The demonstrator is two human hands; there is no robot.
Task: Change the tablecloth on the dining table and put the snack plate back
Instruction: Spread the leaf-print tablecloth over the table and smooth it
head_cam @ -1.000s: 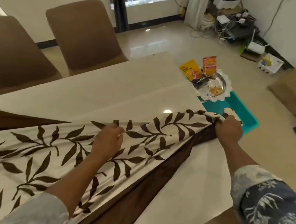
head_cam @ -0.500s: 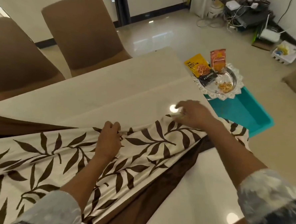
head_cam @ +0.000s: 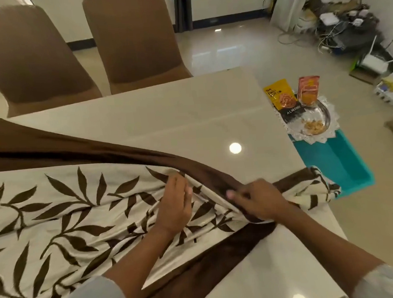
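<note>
Now our left hand and right hand pinch the cloth fold; we should draw it evenly across the surface, keeping edges square.

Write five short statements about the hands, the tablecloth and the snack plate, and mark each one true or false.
1. The left hand and the right hand are both on the leaf-patterned tablecloth. True.
2. The snack plate stands on the table. False: it rests on the teal bin beyond the table's end.
3. The tablecloth covers the whole tabletop. False: the far part of the table is bare.
4. Two brown chairs stand at the far side of the table. True.
5. The right hand holds a snack packet. False: it grips a fold of the tablecloth.
</note>
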